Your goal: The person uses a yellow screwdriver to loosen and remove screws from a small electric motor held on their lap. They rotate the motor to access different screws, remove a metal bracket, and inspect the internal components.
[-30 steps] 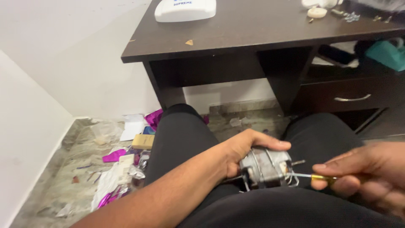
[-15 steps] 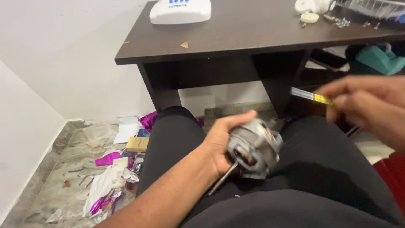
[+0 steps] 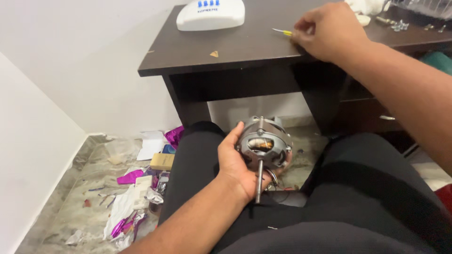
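Your left hand (image 3: 238, 162) was wrapped around a small grey electric motor (image 3: 262, 143), gripping it from the left side and underneath, holding it above your lap between your knees in black trousers (image 3: 376, 188). The motor's metal shaft (image 3: 259, 181) was its long axis: it ran nearly straight up and down in the view, the longer end pointing down toward your body and a short stub showing at the top, toward the desk. The open frame of the housing faced the camera, with copper-coloured windings visible inside. Your right hand (image 3: 325, 33) was stretched forward onto the dark brown desk (image 3: 235, 47), fingers closed around a thin screwdriver with a yellow handle (image 3: 284, 32), its tip lying on the desktop and pointing left. A white plastic casing (image 3: 211, 14) sat at the back of the desk, and small screws (image 3: 400, 24) lay near the right end beside a wire basket (image 3: 423, 7), whose contents could not be made out. Torn paper and purple foil wrappers (image 3: 136, 188) littered the floor at your left.
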